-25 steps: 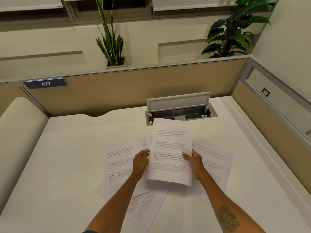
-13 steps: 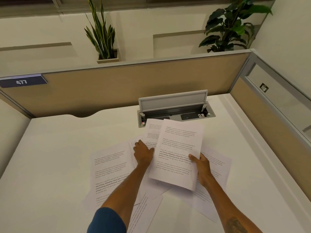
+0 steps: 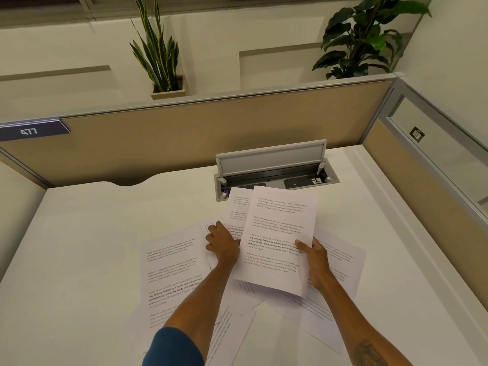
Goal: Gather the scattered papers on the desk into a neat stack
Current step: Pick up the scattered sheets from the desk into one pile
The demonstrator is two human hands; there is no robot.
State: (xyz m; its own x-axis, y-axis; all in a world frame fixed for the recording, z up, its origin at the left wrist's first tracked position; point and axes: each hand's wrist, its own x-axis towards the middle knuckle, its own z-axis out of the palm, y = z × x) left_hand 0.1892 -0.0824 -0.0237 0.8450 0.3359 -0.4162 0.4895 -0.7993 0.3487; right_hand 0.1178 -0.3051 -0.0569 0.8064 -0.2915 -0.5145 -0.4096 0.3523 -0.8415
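Note:
Several printed white sheets lie scattered and overlapping on the white desk [image 3: 79,247]. My right hand [image 3: 315,260] grips one printed sheet [image 3: 280,233] by its right edge and holds it tilted above the pile. My left hand [image 3: 223,241] lies palm down, fingers apart, on a second sheet [image 3: 239,204] that reaches toward the cable box. A large sheet [image 3: 171,262] lies to the left of my left arm. Another sheet [image 3: 343,260] shows under my right hand, and one more [image 3: 229,336] sits near the front between my arms.
An open grey cable box [image 3: 269,165] with its lid raised sits in the desk just behind the papers. Tan partitions [image 3: 171,143] close off the back and right side. A "477" plate [image 3: 31,131] and two plants [image 3: 158,54] stand beyond.
My left hand has let go of the raised sheet and dropped onto the papers to its left. My right hand alone keeps the sheet, now shifted right and tilted.

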